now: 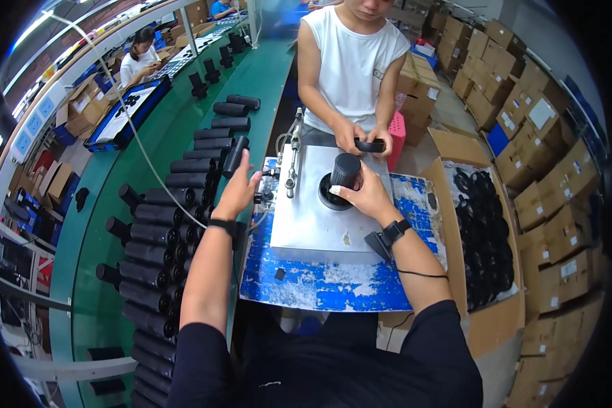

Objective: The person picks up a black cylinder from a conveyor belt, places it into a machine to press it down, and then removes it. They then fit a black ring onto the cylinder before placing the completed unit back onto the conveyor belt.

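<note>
My right hand (367, 194) is closed round a black ribbed cylinder (347, 167). It holds the cylinder tilted at a round black fixture (333, 197) set in a silver metal plate (299, 228). Whether the cylinder's lower end is seated in the fixture is hidden. To the left, my left hand (236, 194) has its fingers stretched out and thumb apart. Right beside its fingers a smooth black cylinder (234, 156) lies slanted at the edge of rows of similar black cylinders (146, 234). I wear a black band on each wrist.
Across the plate, a co-worker in white holds a black ring (370, 145). Metal valve fittings (292, 160) stand at the plate's left. An open carton (479, 326) of black round parts is on the right. A green conveyor (95, 272) runs along the left; a white cable crosses it.
</note>
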A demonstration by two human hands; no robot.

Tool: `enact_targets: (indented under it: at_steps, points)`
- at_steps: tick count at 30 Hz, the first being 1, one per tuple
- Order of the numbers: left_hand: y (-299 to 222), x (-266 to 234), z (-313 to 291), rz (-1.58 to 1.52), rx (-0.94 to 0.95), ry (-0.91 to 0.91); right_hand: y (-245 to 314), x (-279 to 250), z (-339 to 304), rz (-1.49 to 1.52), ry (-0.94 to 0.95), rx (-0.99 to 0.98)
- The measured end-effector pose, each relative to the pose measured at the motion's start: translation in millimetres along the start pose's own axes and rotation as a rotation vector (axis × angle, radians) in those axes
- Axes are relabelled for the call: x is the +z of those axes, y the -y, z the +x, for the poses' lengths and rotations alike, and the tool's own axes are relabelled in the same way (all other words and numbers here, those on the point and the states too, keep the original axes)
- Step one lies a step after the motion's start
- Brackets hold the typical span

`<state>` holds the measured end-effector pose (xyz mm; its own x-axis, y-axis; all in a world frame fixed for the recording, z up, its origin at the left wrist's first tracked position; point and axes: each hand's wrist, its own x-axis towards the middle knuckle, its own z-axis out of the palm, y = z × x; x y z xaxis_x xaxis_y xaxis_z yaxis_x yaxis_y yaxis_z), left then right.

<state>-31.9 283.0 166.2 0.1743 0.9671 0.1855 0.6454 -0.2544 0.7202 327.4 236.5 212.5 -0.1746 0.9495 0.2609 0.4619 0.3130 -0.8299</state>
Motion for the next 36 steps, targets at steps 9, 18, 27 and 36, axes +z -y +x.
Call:
enact_targets:
  at_steps: [9,18,27,36]
  points:
    - [-128.6,-96.3,-333.6,-0.209,0.160,-0.433,265.7,-101.7,19.4,0.200,-0.437,-0.836]
    - [-158.7,-209.7,-561.6,0.159,-0.533,-0.618,398.4,349.9,-83.5,0.481,0.524,-0.615]
    - [12.3,-330.4,-648.7,0.647,-0.825,-0.490,368.7,611.6,-142.0,-0.009,0.783,-0.654]
    - [132.8,-360.6,-622.5,0.604,-0.473,-0.497,369.7,563.9,-107.1,0.019,0.508,-1.014]
